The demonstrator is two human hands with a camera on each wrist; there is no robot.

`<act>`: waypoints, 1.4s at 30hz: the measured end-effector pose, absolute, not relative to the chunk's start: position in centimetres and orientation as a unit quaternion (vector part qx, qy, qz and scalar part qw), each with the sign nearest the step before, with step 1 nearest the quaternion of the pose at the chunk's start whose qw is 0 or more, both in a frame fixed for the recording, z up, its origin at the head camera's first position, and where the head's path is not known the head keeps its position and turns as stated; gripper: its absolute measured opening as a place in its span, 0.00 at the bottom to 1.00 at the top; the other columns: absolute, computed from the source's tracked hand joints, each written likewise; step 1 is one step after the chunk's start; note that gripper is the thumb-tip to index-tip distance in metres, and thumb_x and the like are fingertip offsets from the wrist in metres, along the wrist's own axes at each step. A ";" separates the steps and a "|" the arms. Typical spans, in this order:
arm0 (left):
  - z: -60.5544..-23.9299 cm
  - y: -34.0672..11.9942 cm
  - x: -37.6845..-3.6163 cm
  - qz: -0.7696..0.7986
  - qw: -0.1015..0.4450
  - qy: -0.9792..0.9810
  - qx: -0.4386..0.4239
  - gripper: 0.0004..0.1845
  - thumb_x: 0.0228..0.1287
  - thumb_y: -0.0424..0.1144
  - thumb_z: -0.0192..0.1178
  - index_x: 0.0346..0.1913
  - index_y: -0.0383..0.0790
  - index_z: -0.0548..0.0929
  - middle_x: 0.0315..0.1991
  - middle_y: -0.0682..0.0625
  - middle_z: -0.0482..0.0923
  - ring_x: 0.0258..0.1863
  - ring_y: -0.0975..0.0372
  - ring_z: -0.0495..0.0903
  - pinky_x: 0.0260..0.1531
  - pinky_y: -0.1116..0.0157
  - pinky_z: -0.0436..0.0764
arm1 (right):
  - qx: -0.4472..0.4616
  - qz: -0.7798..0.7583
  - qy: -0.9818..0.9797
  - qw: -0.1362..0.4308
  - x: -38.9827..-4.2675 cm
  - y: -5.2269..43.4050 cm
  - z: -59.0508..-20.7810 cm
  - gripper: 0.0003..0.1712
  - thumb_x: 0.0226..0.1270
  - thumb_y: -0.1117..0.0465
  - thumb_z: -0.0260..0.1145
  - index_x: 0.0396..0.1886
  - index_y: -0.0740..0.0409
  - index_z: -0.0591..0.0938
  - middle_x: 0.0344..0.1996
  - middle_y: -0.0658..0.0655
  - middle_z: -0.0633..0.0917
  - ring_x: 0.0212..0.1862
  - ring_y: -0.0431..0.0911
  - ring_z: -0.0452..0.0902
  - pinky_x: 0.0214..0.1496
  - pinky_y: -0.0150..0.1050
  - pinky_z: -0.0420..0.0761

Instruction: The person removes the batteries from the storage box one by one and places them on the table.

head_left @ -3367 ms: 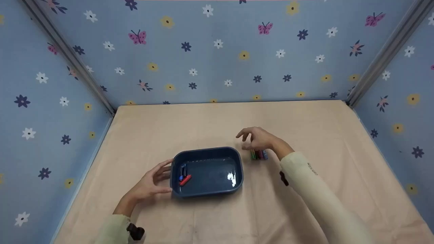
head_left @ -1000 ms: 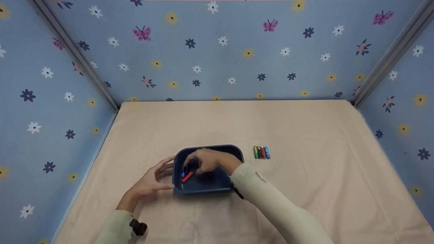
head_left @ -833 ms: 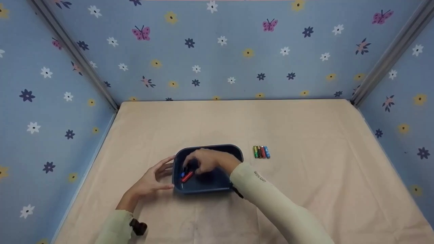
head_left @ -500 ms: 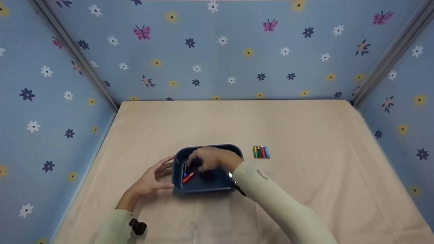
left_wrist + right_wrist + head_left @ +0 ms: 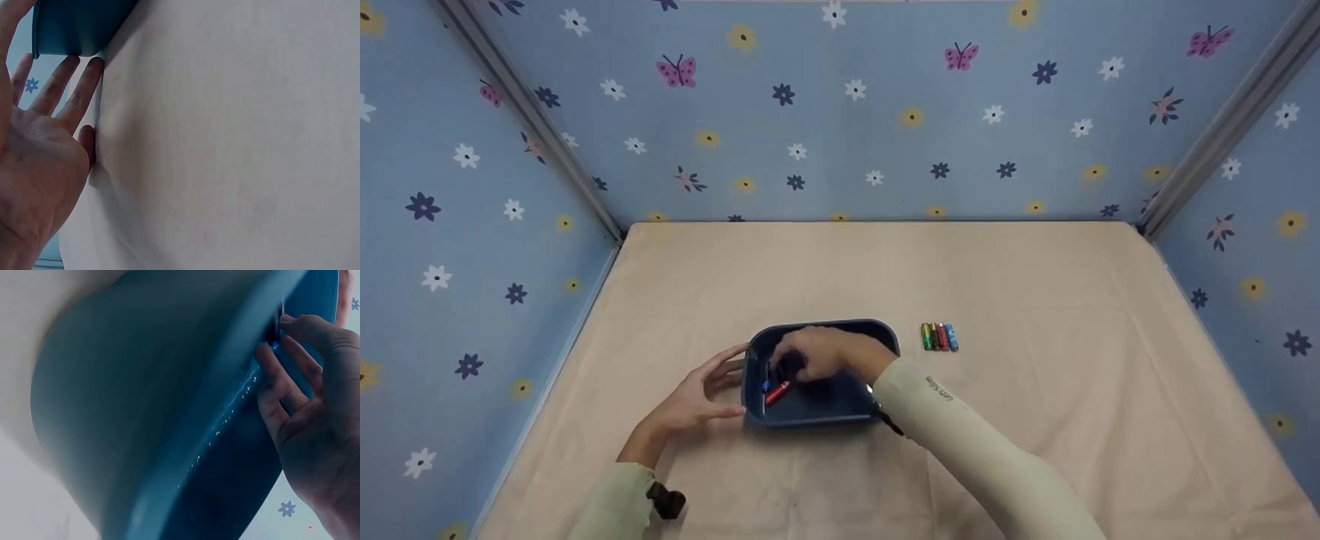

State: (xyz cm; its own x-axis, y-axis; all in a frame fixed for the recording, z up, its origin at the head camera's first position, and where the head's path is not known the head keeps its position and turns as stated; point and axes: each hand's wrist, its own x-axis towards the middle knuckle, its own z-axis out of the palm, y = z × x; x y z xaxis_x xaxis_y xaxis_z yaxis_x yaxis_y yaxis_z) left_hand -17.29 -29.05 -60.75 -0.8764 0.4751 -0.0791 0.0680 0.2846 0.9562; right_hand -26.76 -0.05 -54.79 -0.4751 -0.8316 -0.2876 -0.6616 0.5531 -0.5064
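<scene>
A dark blue rectangular tray [image 5: 825, 416] stands on the cloth-covered table. My right hand [image 5: 819, 352] reaches down into its left part. In the right wrist view, the thumb and fingertips pinch a dark battery with a blue end [image 5: 274, 334]. A red battery [image 5: 777, 393] lies slanted on the tray floor just in front of that hand. Beside it shows the blue end of another battery [image 5: 766, 385], partly hidden by the fingers. My left hand [image 5: 690, 397] is spread at the tray's left side, with fingertips and thumb touching the outer wall.
Right of the tray, several batteries [image 5: 939, 337] in green, black, red and blue lie side by side in a row. A beige cloth [image 5: 1035, 300] covers the table. Blue flowered panels [image 5: 840, 112] enclose it at the back and both sides.
My right hand has moved left from the row of batteries into the tray and has worked at the dark batteries there. The red battery has shifted slightly. The left hand stays at the wall.
</scene>
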 end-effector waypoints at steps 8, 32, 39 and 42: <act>-60.7 -29.1 -17.5 0.566 0.177 0.788 0.168 0.55 0.69 0.37 0.80 0.92 0.50 0.58 0.87 0.35 0.67 0.84 0.34 0.71 0.84 0.28 0.64 | -0.445 -0.162 0.838 0.270 -26.7 -0.1 -54.6 0.27 0.80 0.66 0.69 0.74 0.45 0.86 0.75 0.55 0.84 0.54 0.49 0.81 0.68 0.50 0.85; -60.7 -29.0 -17.5 0.567 0.176 0.787 0.166 0.56 0.68 0.35 0.81 0.92 0.48 0.58 0.87 0.33 0.68 0.83 0.33 0.73 0.84 0.48 0.75 | -0.445 -0.118 0.843 0.277 -27.3 1.1 -54.9 0.26 0.81 0.66 0.69 0.74 0.46 0.87 0.76 0.60 0.82 0.72 0.52 0.80 0.83 0.54 0.78; -60.7 -28.9 -17.5 0.559 0.174 0.795 0.161 0.55 0.68 0.38 0.81 0.92 0.50 0.59 0.87 0.34 0.68 0.83 0.34 0.73 0.84 0.29 0.65 | -0.430 -0.105 0.854 0.272 -27.0 1.0 -55.1 0.34 0.83 0.62 0.69 0.85 0.41 0.77 0.70 0.60 0.83 0.62 0.52 0.81 0.78 0.57 0.82; -60.8 -28.9 -17.4 0.563 0.178 0.791 0.161 0.56 0.69 0.37 0.81 0.92 0.50 0.59 0.87 0.35 0.68 0.84 0.35 0.72 0.85 0.31 0.65 | -0.429 -0.097 0.859 0.261 -26.8 0.8 -55.2 0.37 0.83 0.60 0.70 0.87 0.42 0.74 0.69 0.59 0.83 0.62 0.52 0.82 0.78 0.57 0.82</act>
